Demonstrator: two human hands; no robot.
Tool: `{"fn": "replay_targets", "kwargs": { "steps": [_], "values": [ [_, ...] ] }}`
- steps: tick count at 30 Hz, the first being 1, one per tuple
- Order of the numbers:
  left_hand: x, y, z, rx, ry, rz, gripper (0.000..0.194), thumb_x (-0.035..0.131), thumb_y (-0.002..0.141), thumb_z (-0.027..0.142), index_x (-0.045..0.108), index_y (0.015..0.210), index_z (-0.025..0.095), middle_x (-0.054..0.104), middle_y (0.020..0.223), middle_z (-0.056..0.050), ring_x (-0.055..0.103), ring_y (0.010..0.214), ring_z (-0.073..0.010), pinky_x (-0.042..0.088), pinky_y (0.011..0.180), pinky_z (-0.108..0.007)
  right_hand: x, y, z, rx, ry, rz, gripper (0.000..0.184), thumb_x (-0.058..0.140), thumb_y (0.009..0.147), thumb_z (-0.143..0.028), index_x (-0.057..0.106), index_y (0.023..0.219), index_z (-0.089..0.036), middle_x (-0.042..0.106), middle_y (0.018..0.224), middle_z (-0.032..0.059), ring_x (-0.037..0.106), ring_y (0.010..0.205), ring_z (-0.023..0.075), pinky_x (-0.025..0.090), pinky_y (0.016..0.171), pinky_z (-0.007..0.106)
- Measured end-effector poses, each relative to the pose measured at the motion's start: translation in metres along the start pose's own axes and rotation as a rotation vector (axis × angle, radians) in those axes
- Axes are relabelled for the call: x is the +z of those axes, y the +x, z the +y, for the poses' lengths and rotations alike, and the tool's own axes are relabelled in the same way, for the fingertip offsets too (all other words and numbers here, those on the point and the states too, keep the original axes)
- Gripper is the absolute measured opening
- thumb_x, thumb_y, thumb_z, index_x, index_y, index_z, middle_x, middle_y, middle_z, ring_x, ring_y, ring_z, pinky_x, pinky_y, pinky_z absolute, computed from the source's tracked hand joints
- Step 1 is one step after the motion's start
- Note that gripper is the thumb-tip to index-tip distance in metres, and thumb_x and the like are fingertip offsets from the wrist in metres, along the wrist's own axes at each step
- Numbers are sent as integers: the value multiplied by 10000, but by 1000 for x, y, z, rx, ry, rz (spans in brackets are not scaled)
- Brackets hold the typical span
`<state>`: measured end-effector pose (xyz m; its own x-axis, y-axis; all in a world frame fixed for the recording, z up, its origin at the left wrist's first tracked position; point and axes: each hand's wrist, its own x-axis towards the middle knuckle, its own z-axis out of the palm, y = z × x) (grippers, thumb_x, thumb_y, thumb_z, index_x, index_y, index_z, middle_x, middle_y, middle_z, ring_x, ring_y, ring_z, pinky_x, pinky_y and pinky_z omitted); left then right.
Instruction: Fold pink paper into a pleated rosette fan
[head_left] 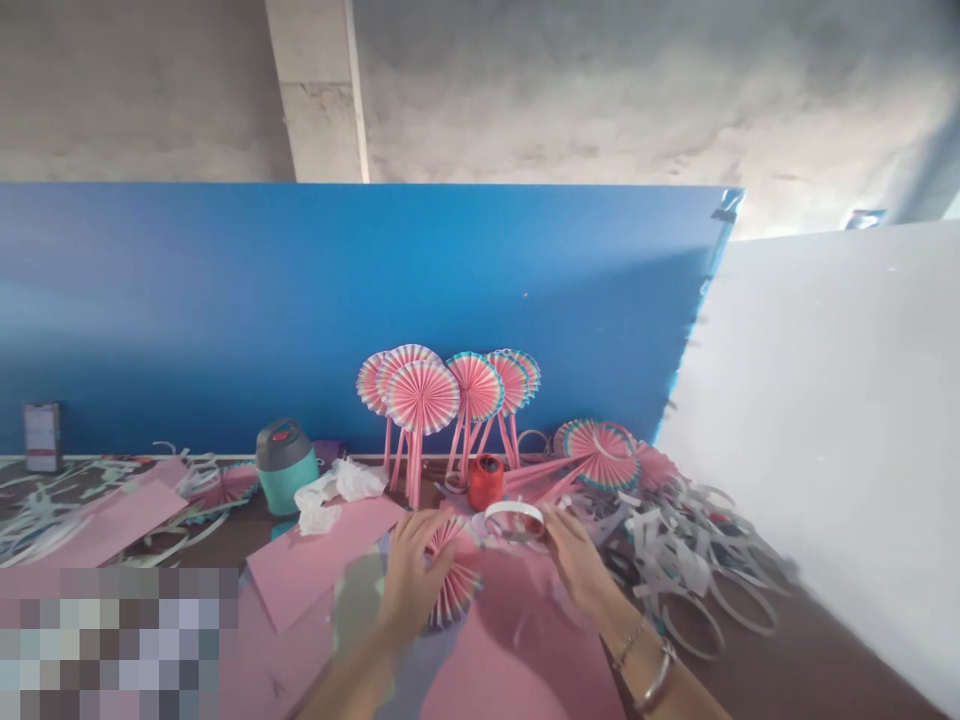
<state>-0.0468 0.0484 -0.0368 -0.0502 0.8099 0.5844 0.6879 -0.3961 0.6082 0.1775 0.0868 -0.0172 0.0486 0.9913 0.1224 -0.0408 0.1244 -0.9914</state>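
My left hand (415,568) is curled over a small round pleated paper fan (459,592), with the thumb across its pink folds. The fan rests on pink paper sheets (517,640) in front of me. To its right, my right hand (576,562) pinches the end of a curled white strip loop (514,509); its fingertips are partly hidden. Just behind the loop stands a small red container (486,482). Several finished pink pleated fans on sticks (422,397) stand upright at the back, against the blue panel.
More pleated fans (600,453) lie at the back right, beside a tangle of white paper strips (686,560). A teal jug with a grey lid (287,468), crumpled white plastic (341,490) and a propped phone (42,437) are leftward. A blue panel (300,300) closes the back.
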Motion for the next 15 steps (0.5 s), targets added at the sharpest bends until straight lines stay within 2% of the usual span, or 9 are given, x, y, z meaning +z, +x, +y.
{"fn": "replay_targets", "kwargs": {
  "steps": [3,7,10,12,15],
  "values": [
    [-1,-3,8,42,-39,-92,373,553,851,403,616,1181,240,621,1132,-67,541,1079,-215,416,978,-388,11,-10,-2,51,-3,-158,586,605,624,-720,571,708,-141,524,705,24,467,661,113,414,621,224],
    [3,-5,11,-12,-195,-186,291,470,901,348,661,1071,208,636,1094,-73,575,1031,-183,447,941,-323,17,-20,-14,37,-38,-289,561,559,697,-704,531,649,-146,469,664,13,434,656,108,398,630,223],
    [7,-5,6,-103,-267,-150,274,466,884,303,674,1018,185,654,1033,-76,601,962,-177,476,877,-301,16,-25,-21,38,-28,-322,490,589,721,-636,610,708,-147,519,714,21,458,694,109,413,687,228],
    [10,-4,1,-159,-305,-127,274,476,862,283,673,1024,179,655,1030,-75,606,952,-177,484,859,-296,15,-26,-21,92,48,-381,418,690,669,-545,652,830,-161,586,820,31,507,758,119,427,729,234],
    [12,-4,-3,-236,-358,-124,283,501,836,276,669,1038,172,660,1034,-72,613,957,-177,486,870,-297,14,-25,-14,173,109,-452,385,762,621,-424,644,875,-160,616,829,37,535,731,121,432,686,232]
  ]
}}
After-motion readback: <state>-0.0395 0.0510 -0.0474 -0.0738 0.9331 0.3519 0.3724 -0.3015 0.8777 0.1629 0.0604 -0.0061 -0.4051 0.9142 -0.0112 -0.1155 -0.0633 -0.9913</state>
